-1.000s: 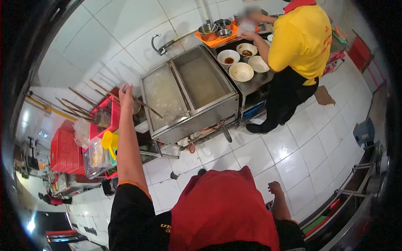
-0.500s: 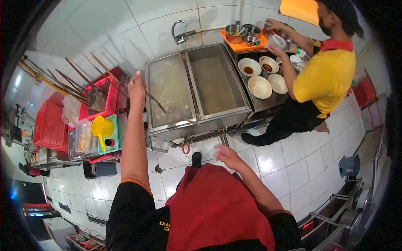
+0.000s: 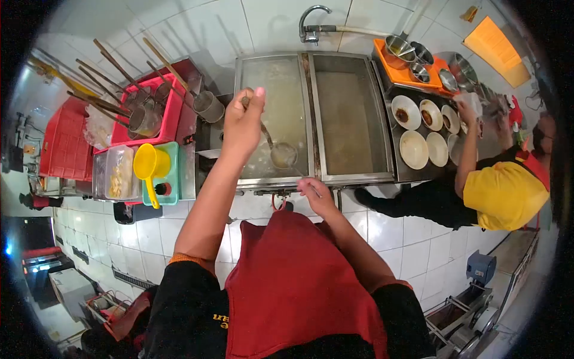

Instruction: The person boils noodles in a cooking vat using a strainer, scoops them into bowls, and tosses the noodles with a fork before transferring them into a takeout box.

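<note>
My left hand is closed around the handle of a wire-mesh noodle strainer, whose round basket hangs over the left basin of cloudy water. My right hand is closed at the basin's front edge. A thin, light utensil runs from its fingers toward the strainer; its exact kind is too small to make out. Just left of the basin, another strainer with a long wooden handle leans out of a pink crate.
To the right is a second basin of murky water. Several white bowls, some with dark sauce, line the counter beside an orange tray of metal pots. A co-worker in a yellow shirt reaches there. A yellow dipper sits at left.
The strainer has lifted and shifted toward the basin's front right. My right hand, loose in front of the apron before, has moved up to the basin and now grips a thin utensil.
</note>
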